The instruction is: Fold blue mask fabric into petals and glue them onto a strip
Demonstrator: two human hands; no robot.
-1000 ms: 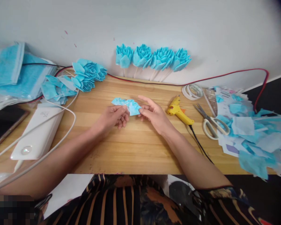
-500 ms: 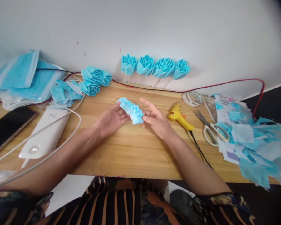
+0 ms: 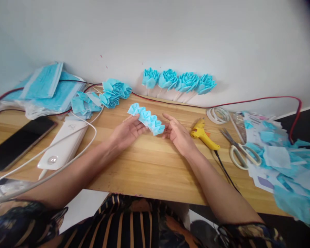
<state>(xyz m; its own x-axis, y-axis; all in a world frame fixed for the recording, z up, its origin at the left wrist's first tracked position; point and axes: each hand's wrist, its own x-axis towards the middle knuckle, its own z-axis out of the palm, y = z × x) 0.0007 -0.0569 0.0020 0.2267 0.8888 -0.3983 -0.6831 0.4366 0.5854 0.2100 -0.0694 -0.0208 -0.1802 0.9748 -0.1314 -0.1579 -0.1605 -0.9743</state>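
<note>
A strip of folded light-blue petals (image 3: 146, 118) lies slantwise over the middle of the wooden table (image 3: 144, 168). My left hand (image 3: 127, 131) is palm-up under its middle, fingers curled around it and holding it. My right hand (image 3: 178, 133) is at the strip's right end, palm turned left and fingers stretched out, with the fingertips just touching that end.
Finished blue paper flowers (image 3: 179, 81) lean on the wall, and more flowers (image 3: 113, 92) lie to the left. A yellow glue gun (image 3: 203, 133), scissors (image 3: 239, 150), tape rolls (image 3: 218, 114) and blue scraps (image 3: 281, 158) lie right. A white power bank (image 3: 63, 148), phone (image 3: 18, 143) and blue masks (image 3: 45, 88) lie left.
The strip was lifted and stretched out longer between both hands. My right hand went from pinching its end to an opened hand. The view shifted left.
</note>
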